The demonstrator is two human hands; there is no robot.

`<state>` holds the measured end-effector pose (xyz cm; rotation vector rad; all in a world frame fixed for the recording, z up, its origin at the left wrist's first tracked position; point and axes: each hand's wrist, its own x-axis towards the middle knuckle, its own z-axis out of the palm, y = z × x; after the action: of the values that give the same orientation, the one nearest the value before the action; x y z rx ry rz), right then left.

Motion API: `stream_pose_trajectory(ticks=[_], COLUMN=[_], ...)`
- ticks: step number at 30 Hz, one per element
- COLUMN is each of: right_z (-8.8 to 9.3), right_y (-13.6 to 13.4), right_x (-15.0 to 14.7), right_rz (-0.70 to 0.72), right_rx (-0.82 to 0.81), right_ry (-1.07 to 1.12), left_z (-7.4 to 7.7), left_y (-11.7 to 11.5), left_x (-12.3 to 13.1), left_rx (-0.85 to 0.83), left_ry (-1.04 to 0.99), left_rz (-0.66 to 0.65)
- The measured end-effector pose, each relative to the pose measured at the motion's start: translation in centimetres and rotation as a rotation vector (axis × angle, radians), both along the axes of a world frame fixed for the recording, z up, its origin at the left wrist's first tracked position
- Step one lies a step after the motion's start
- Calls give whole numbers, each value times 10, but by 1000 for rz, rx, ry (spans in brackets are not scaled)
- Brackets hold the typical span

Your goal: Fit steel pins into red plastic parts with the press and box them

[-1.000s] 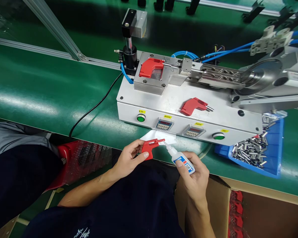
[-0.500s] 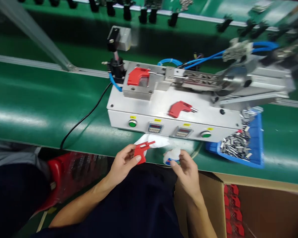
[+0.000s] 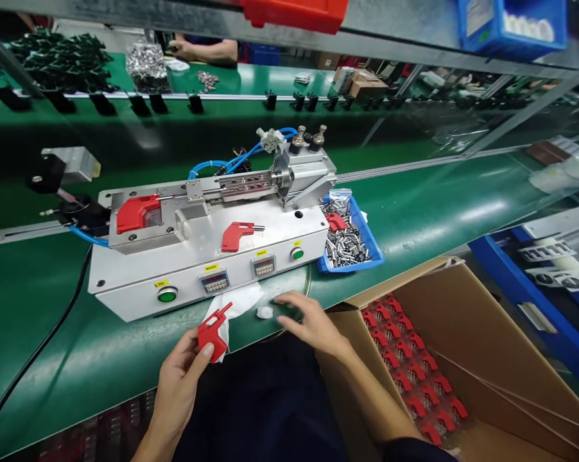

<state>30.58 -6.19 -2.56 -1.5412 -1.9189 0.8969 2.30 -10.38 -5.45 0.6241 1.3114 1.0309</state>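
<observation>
My left hand (image 3: 186, 366) holds a red gun-shaped plastic part (image 3: 212, 335) between thumb and fingers, over the bench's front edge. My right hand (image 3: 311, 319) has its fingers apart, nothing in them, just right of a small white round item (image 3: 265, 312) lying on the bench. A white cloth (image 3: 241, 300) lies beneath the machine's front. On the machine (image 3: 149, 301) rests a second red part (image 3: 237, 236) with a metal pin in its tip. Another red part (image 3: 138, 213) sits in the metal fixture at the machine's left.
Right of the machine, a blue bin (image 3: 375, 256) holds metal pins and a red piece. A cardboard box (image 3: 501, 333) with rows of red parts stands at the lower right. A person's arm (image 3: 207, 51) shows across the bench. A shelf (image 3: 395, 42) crosses the top.
The view has swung to the right. My right hand has let go of the white item, which now lies on the bench. The red part is still in my left hand.
</observation>
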Motion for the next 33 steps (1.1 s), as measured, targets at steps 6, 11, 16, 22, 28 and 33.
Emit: stream_pose_trajectory(ticks=[6, 11, 16, 22, 28, 33], right_z=[35, 23, 21, 39, 75, 103], right_y=[62, 115, 123, 104, 87, 88], right_x=[86, 114, 115, 114, 91, 54], right_rz=[-352, -440, -400, -377, -308, -190], right_rx=[45, -70, -30, 78, 196, 243], right_ry=[-232, -409, -360, -141, 81, 153], left_z=[0, 0, 0, -5, -3, 5], left_y=[-1, -5, -11, -9, 9, 20], left_x=[2, 0, -7, -11, 1, 8], left_rx=[-29, -7, 0, 0, 65, 150], left_ry=[-11, -12, 2, 16, -62, -72], left_rz=[-20, 15, 63, 77, -35, -32])
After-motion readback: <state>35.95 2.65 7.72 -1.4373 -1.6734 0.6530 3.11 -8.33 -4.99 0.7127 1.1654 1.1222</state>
